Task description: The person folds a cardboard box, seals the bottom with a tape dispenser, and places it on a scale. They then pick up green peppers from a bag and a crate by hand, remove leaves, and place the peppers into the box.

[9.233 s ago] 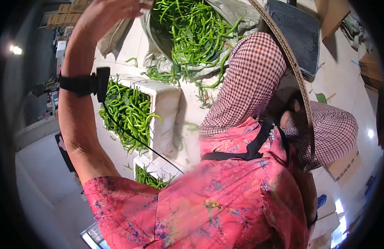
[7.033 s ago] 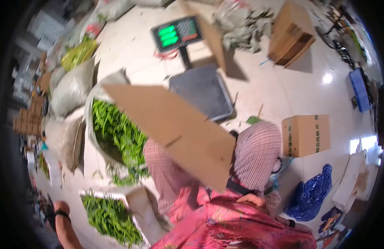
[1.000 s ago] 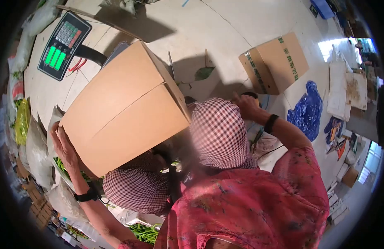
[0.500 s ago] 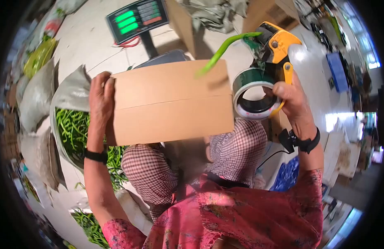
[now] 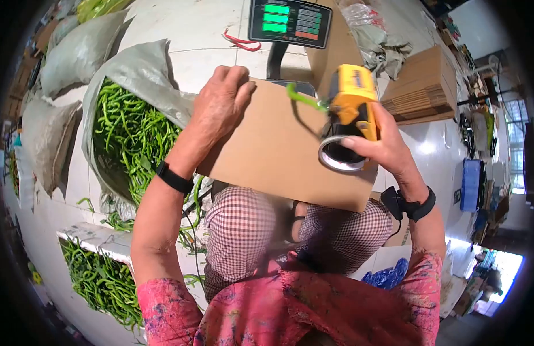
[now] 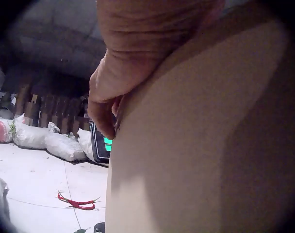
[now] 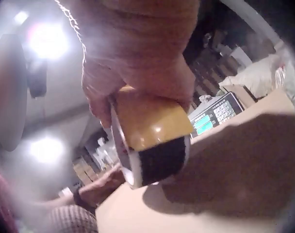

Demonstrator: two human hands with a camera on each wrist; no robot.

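Carton (image 5: 272, 141) slants lengthwise down rightward; left hand (image 5: 223, 99) grips its end, right hand (image 5: 388, 141) clutches tape dispenser (image 5: 354, 86).

Pale glossy tiles cover the floor (image 5: 218, 60), glare shining near its right side. Beyond its right edge, daylight enters through a bright opening (image 5: 505, 271); a barred window (image 5: 516, 144) stands above.

The head view is bright, its edges bowed and black. Glare blooms left in the soft right wrist view; the left wrist view is dim.
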